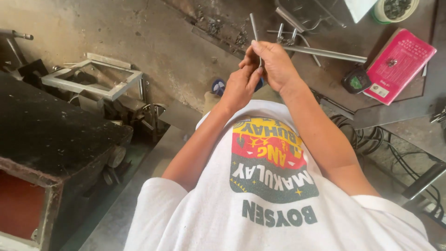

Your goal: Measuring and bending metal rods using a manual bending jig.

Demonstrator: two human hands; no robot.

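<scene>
Two hands meeting, left hand (239, 86) and right hand (274, 65) grips pinching thin metal rod (254, 25)

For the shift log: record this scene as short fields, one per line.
left hand: raised in front of the chest, fingers closed around the lower part of the rod
right hand: pinching the rod just above the left hand
rod: thin, grey metal, nearly upright, top end free
bench: grey steel, to the right
on bench: pink box, long bar, white tub
left side: metal frame above a dark machine
</scene>
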